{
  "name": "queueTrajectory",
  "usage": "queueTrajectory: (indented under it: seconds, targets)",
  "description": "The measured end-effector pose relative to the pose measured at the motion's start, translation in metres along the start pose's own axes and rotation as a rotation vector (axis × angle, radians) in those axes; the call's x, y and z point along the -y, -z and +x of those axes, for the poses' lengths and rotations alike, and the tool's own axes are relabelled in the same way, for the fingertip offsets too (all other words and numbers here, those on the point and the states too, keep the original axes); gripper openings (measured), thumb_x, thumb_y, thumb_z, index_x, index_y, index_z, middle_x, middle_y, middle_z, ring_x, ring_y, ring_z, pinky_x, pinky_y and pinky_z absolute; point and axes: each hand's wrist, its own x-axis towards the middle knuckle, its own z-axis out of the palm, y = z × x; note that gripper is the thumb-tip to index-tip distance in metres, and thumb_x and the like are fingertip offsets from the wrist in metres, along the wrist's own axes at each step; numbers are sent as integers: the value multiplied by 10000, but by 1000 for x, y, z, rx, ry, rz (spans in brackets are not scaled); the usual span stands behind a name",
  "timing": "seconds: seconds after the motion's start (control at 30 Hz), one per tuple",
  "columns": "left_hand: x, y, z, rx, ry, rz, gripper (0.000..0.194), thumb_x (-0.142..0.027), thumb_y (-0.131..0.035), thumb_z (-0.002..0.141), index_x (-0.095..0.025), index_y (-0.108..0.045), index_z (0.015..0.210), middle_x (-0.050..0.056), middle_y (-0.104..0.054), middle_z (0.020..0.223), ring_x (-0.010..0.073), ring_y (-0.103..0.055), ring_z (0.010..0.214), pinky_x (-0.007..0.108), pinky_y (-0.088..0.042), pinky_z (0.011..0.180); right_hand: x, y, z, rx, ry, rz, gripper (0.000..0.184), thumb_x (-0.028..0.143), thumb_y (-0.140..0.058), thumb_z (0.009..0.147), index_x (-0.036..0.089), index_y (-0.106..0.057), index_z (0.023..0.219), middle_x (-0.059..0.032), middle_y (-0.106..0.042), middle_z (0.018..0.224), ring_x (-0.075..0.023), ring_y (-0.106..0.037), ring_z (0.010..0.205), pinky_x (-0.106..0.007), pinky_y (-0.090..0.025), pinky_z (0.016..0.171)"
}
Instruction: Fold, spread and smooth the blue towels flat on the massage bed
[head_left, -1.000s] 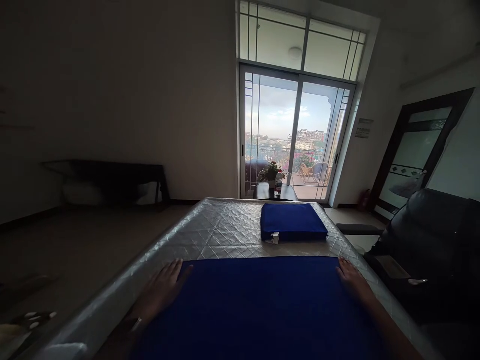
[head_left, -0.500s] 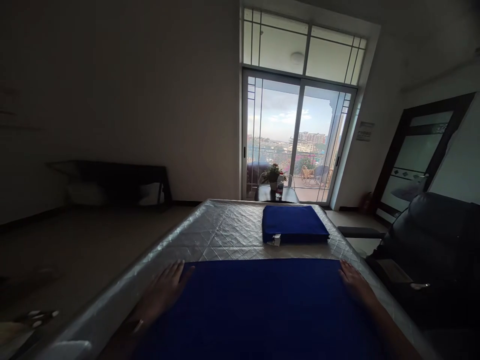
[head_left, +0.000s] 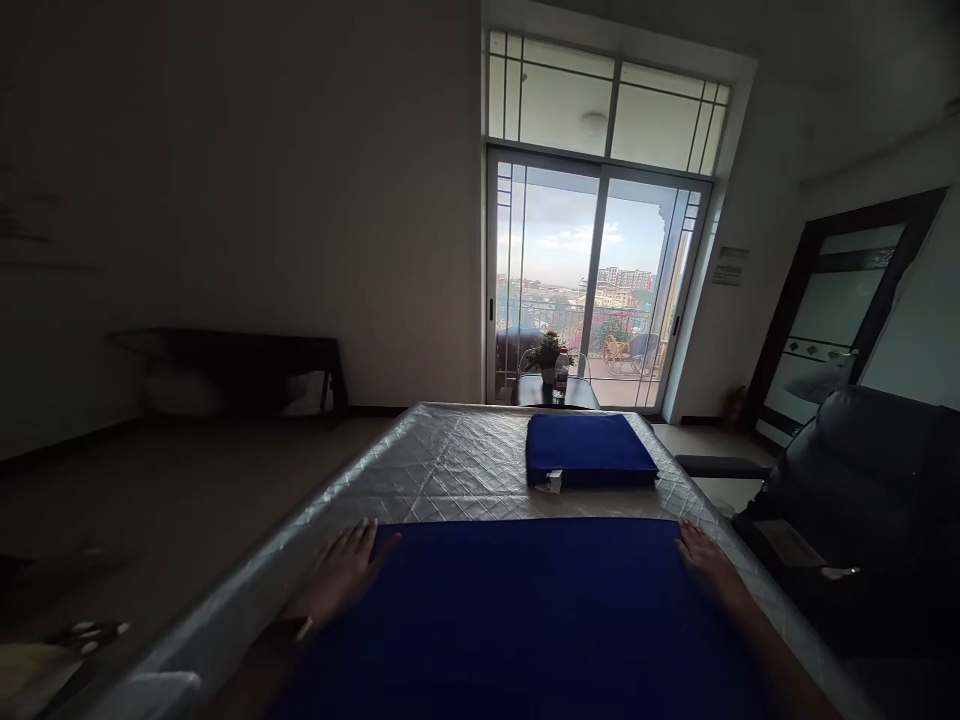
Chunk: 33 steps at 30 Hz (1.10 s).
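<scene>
A large blue cloth (head_left: 525, 610) lies spread flat on a quilted, plastic-wrapped mattress (head_left: 442, 465). My left hand (head_left: 341, 575) rests flat at the cloth's far left corner, fingers stretched out. At the far right corner lies my right hand (head_left: 709, 570), also flat with fingers extended. A folded blue cloth (head_left: 589, 452) with a small white tag sits farther back on the mattress, beyond both hands.
A sliding glass balcony door (head_left: 592, 285) stands behind the mattress, with a small dark table, a potted plant (head_left: 546, 352) and a bottle before it. A black leather chair (head_left: 862, 480) is at the right. A dark low bench (head_left: 232, 370) stands along the left wall.
My left hand has slid a little to the right and forward along the cloth's edge. The view has shifted slightly; my right hand stays at its corner.
</scene>
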Motion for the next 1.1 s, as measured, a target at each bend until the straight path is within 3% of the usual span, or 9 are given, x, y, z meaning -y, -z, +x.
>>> queueTrajectory:
  seconds: [0.1, 0.17, 0.27, 0.4, 0.53, 0.63, 0.73, 1.0, 1.1]
  targets:
    - [-12, 7, -1, -11, 15, 24, 816, -573, -301, 982, 5, -341, 1558, 218, -291, 1642, 350, -265, 1539, 544, -191, 1257, -1, -1, 1, 62, -10, -3, 631, 309, -226, 1008, 37, -400, 1550, -167, -345, 1630, -278, -308, 1521, -465, -275, 1240]
    - [-34, 11, -7, -57, -35, 43, 801, -560, -285, 993, 19, -369, 1540, 237, -299, 1634, 347, -261, 1540, 549, -189, 1258, -2, -2, 1, 75, -13, -5, 642, 321, -212, 1015, 25, -356, 1566, -161, -316, 1643, -269, -286, 1530, -459, -266, 1244]
    - [-94, 12, -23, -36, -243, 1, 753, -520, -196, 1038, 9, -362, 1547, 223, -298, 1639, 313, -249, 1548, 521, -211, 1262, -4, -5, 1, 66, -14, -4, 651, 340, -203, 1022, 31, -307, 1585, -145, -290, 1653, -266, -268, 1537, -464, -277, 1239]
    - [-181, 1, -46, 85, -524, -99, 737, -602, -177, 1050, -121, -340, 1585, 139, -303, 1654, 266, -258, 1546, 489, -250, 1262, -6, -7, 1, 46, 7, -19, 644, 328, -212, 1016, 27, -346, 1570, -146, -304, 1644, -272, -284, 1531, -460, -276, 1239]
    - [-217, -14, -49, 62, -617, -166, 718, -627, -214, 1048, -169, -354, 1582, 128, -321, 1648, 269, -261, 1545, 525, -270, 1253, -7, -7, 3, 58, 16, -61, 647, 331, -198, 1016, 31, -362, 1565, -139, -318, 1641, -254, -282, 1531, -424, -256, 1250]
    - [-208, -18, -42, 77, -571, -166, 705, -615, -232, 1048, -172, -347, 1584, 122, -318, 1649, 270, -253, 1548, 528, -253, 1258, -6, -7, 3, 40, 34, -71, 653, 338, -187, 1018, 22, -361, 1563, -143, -327, 1635, -252, -290, 1528, -424, -254, 1252]
    - [-176, -12, -34, 119, -481, -133, 743, -635, -220, 1037, -151, -315, 1593, 106, -275, 1667, 258, -210, 1561, 499, -205, 1275, -6, -8, 3, 42, 10, -47, 654, 353, -202, 1020, 27, -355, 1567, -145, -345, 1627, -262, -312, 1519, -449, -278, 1242]
    - [-29, -6, -5, 80, -233, 62, 658, -453, -240, 1033, -110, -331, 1587, 123, -282, 1659, 301, -212, 1558, 534, -192, 1260, -10, -15, 4, -21, 54, -39, 625, 306, -198, 1016, 39, -443, 1525, -180, -385, 1609, -279, -324, 1515, -494, -295, 1229]
    - [4, -7, 0, 19, -179, 81, 669, -438, -263, 1012, -83, -365, 1570, 150, -312, 1645, 322, -220, 1553, 546, -204, 1254, -9, -15, 1, -58, 84, -51, 608, 276, -189, 1015, 48, -510, 1479, -182, -420, 1592, -276, -362, 1498, -489, -308, 1226]
